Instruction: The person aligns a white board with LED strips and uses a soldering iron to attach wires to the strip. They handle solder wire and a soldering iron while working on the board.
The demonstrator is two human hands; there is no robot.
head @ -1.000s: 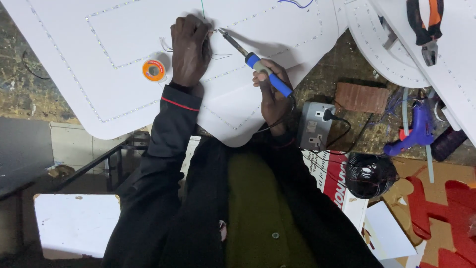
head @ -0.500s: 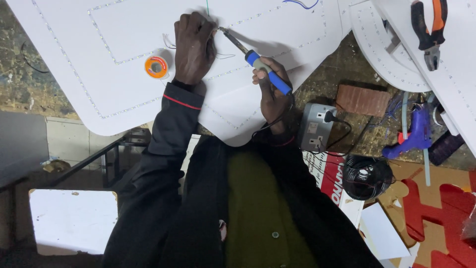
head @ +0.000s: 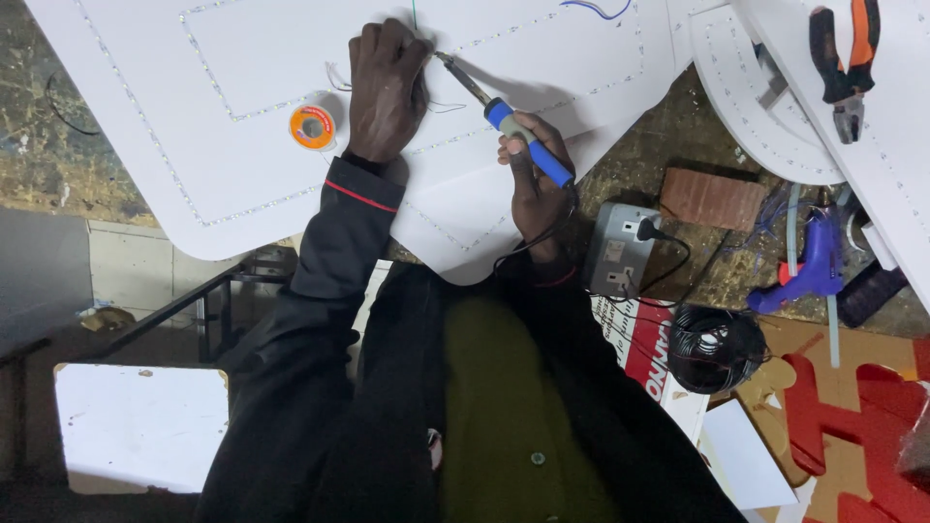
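The workplace is a cluttered, worn surface (head: 659,165) largely covered by a large white panel (head: 242,87) with dotted lines of small points running across it.

Right hand (head: 531,184): closed around the blue grip of a soldering iron (head: 504,114), held like a pen. The iron's long axis runs diagonally from this hand up and to the left, its metal tip ending just beside the fingertips of the other hand.

Left hand (head: 387,87): lying palm down on the panel, fingers curled and pinching something thin at the dotted line; what it pinches is too fine to identify, though thin wire strands show on either side of it. This hand is the nearer of the two to the working point; the iron's tip closes the gap from the right.

Around them: an orange spool of solder wire (head: 312,126) lies on the panel just left of the left hand. A grey socket box (head: 620,250) sits below the right hand, a brick (head: 712,199) beside it. Farther right lie a blue glue gun (head: 814,266), a coil of black wire (head: 717,347) and orange-handled pliers (head: 843,58) on a second white panel.
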